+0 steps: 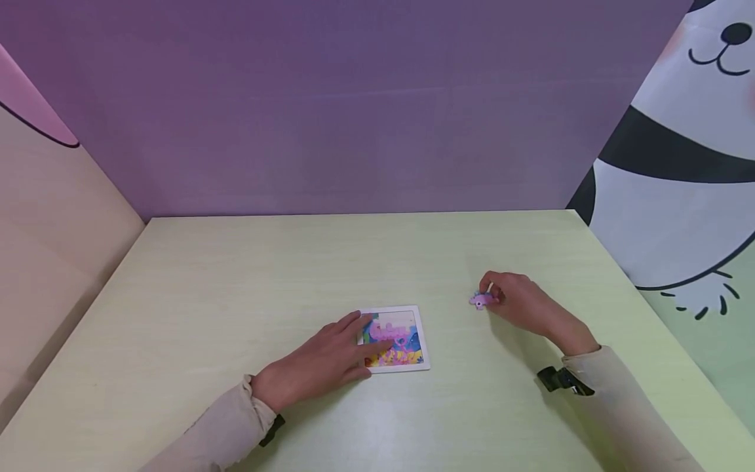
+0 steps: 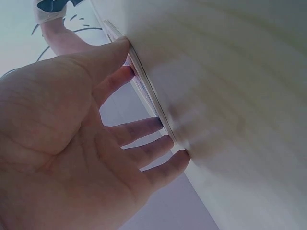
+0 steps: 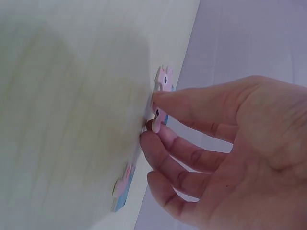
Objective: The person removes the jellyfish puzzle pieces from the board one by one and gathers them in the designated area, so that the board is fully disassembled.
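Observation:
A puzzle board (image 1: 423,341) with a white frame lies on the table, its picture pink, blue and yellow with a pale area near the top. My left hand (image 1: 323,359) rests on its left side with fingers spread; in the left wrist view, fingers of the left hand (image 2: 72,134) touch along the board's edge (image 2: 152,96). To the right of the board, my right hand (image 1: 531,311) pinches a small pink piece (image 1: 480,300). The right wrist view shows the right hand (image 3: 235,139) with thumb and fingers on that pink piece (image 3: 164,79), partly covering it.
A second pink and blue piece (image 3: 123,188) lies on the table below the right hand in the right wrist view. The pale table (image 1: 236,275) meets a purple wall (image 1: 354,118) behind, with a panda picture (image 1: 672,190) on the right.

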`<state>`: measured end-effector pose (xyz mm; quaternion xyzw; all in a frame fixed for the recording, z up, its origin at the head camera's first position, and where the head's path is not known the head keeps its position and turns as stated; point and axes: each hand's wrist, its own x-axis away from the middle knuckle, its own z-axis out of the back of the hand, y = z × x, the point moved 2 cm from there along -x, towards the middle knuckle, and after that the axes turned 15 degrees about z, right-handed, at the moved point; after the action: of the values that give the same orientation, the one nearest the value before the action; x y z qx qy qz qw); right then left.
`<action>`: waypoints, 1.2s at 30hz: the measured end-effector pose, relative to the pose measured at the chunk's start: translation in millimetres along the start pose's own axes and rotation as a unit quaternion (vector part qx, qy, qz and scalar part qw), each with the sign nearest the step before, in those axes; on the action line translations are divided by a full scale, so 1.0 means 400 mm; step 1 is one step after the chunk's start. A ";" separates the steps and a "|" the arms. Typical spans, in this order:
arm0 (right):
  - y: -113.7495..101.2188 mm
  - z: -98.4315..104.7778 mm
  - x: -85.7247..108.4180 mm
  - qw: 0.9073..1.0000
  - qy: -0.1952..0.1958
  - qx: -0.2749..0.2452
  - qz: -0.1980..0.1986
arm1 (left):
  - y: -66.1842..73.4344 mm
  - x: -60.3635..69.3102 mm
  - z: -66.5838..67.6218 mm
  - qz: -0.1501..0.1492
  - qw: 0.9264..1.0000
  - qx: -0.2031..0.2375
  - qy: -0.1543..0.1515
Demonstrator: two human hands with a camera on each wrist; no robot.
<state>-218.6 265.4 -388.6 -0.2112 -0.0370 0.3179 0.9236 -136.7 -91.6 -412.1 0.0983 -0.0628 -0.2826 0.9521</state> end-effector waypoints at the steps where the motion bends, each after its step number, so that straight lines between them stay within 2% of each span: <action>1: 0.000 0.000 -0.001 1.000 -0.001 -0.001 0.003 | 0.000 0.000 0.000 0.001 1.000 0.001 -0.001; 7: 0.002 0.000 -0.003 1.000 -0.009 -0.004 0.015 | 0.000 -0.002 -0.002 -0.001 1.000 -0.002 0.001; 12: 0.001 0.001 -0.004 1.000 -0.016 -0.004 0.012 | -0.001 -0.004 -0.002 -0.005 1.000 -0.005 0.007; 19: -0.003 0.001 -0.004 1.000 -0.021 -0.007 0.004 | 0.001 -0.001 -0.001 0.002 1.000 0.002 -0.001; 36: -0.012 0.005 -0.001 1.000 -0.009 0.008 0.000 | 0.004 -0.007 0.002 -0.011 1.000 0.023 0.016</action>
<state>-216.7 262.3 -384.7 -0.2005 -0.0427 0.3204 0.9248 -138.4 -88.7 -410.9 0.1252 -0.0526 -0.2899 0.9474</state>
